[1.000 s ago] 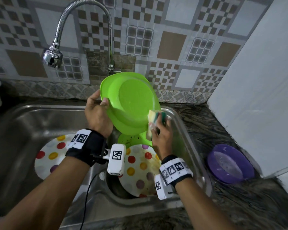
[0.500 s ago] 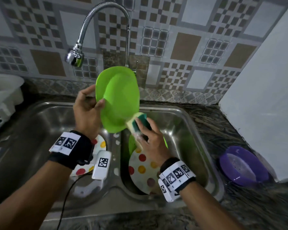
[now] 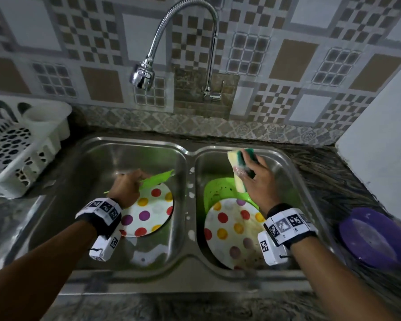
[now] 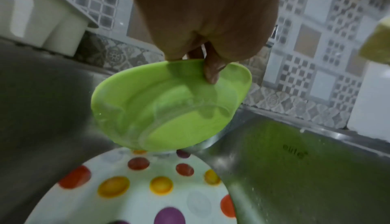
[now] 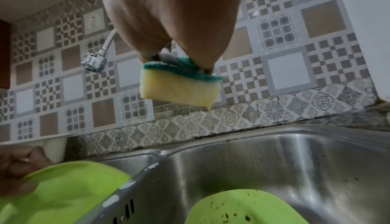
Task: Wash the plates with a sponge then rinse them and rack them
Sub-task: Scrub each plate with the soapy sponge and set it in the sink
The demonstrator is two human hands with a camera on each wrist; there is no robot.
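Observation:
My left hand [image 3: 127, 188] [image 4: 202, 32] grips the rim of a soapy green plate [image 3: 156, 179] [image 4: 168, 104] [image 5: 63, 192], held low in the left basin just above a white polka-dot plate [image 3: 146, 212] [image 4: 135, 192]. My right hand [image 3: 259, 184] [image 5: 175, 19] holds a yellow-and-green sponge [image 3: 239, 170] [image 5: 179, 87] above the right basin; suds drip from it. Beneath it lie a dirty green plate [image 3: 220, 191] [image 5: 242, 209] and a second polka-dot plate [image 3: 232, 232] stained with food.
The flexible faucet [image 3: 144, 75] [image 5: 94, 61] hangs over the left basin, with no water running. A white dish rack [image 3: 16, 144] [image 4: 42, 16] stands on the counter at the left. A purple bowl [image 3: 375, 239] sits on the right counter beside a white wall.
My left hand carried the green plate from upright above the divider down into the left basin. My right hand pulled the sponge off the plate and moved it right, over the right basin.

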